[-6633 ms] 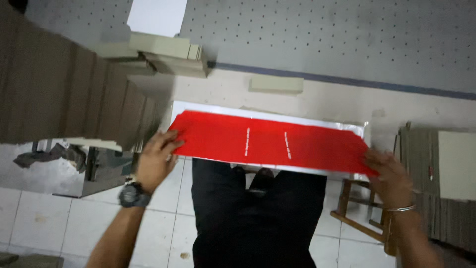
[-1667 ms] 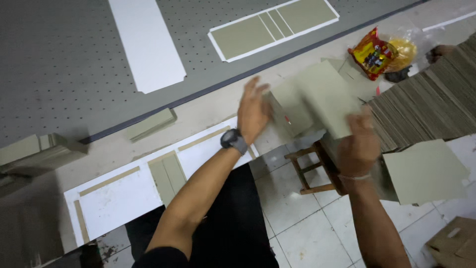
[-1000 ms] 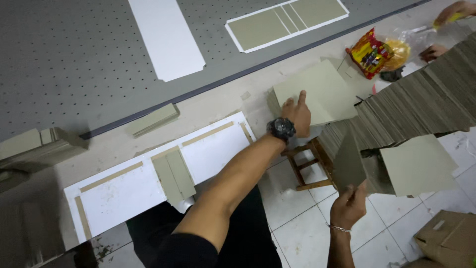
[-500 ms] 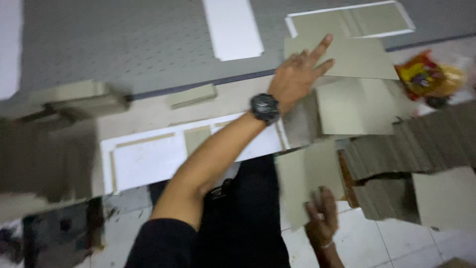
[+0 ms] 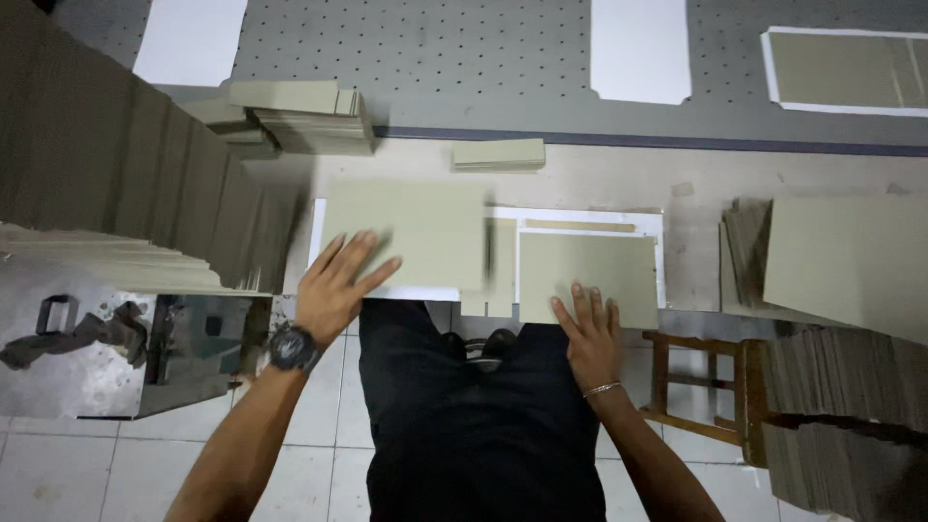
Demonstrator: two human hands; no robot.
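Left hand flat, fingers spread toward 1 o'clock on blurred grey board, right hand flat, fingertips on second board, long axes 3-to-9, both released, on white sheet, worktop.

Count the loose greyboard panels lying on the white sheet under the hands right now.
2. One panel lies on the left of the white sheet under the left hand; the other panel is on the right, under the right hand. Narrow strips between aren't counted.

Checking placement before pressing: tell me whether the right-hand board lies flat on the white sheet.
Flat. The board lies level on the white sheet, no corner lifted, right hand spread on its near edge.
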